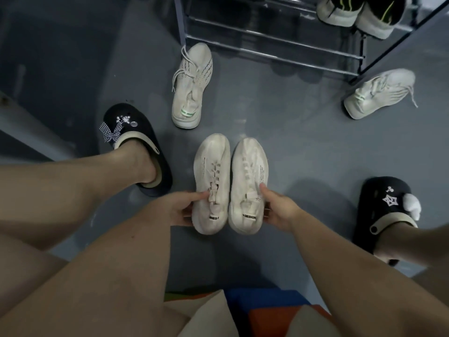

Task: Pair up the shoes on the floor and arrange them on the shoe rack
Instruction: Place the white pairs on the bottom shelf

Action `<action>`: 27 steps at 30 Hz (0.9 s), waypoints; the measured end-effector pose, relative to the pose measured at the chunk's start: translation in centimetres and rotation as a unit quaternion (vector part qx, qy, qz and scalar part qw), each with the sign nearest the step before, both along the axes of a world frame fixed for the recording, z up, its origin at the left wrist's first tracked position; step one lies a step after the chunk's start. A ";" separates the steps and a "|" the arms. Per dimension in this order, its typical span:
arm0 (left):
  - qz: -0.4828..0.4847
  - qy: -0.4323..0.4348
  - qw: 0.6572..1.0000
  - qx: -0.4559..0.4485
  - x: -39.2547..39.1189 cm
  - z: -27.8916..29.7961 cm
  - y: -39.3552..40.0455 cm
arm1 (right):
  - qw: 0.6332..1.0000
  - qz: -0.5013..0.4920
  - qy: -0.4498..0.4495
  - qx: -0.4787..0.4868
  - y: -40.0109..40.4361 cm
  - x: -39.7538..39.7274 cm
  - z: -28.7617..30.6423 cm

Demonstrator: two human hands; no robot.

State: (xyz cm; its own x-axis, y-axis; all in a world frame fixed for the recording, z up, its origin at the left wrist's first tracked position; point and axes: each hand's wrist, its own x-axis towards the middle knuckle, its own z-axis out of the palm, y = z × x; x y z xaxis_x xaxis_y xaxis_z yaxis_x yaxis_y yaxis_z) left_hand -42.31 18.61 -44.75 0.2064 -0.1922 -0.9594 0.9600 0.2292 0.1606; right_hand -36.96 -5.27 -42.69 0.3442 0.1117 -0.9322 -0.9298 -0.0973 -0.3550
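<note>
Two cream sneakers stand side by side, toes pointing away, in the middle of the floor. My left hand (181, 207) grips the left cream sneaker (212, 166) at its heel side, thumb on the laces. My right hand (277, 207) grips the right cream sneaker (249, 166) the same way. Two more off-white laced sneakers lie apart on the floor: one (192, 86) ahead at centre-left, the other (379, 93) at the right by the rack's corner. The metal shoe rack (267, 36) stands at the top, with a black-and-white pair (359, 13) on it at the right.
My feet wear black clogs with charms, one at the left (136, 142) and one at the right (388, 210), flanking the held pair. The floor is grey. Colourful fabric (267, 310) shows at the bottom edge between my legs.
</note>
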 end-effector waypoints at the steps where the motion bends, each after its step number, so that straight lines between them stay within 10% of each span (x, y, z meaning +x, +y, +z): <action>1: 0.005 -0.015 1.000 -0.014 0.2 0.3 0.1 | 1.000 0.009 -0.008 0.018 0.0 -0.2 0.4; 27: -0.058 -0.191 0.979 0.039 1.4 6.1 -4.6 | 0.988 -0.073 -0.134 -0.010 -0.3 -2.1 5.8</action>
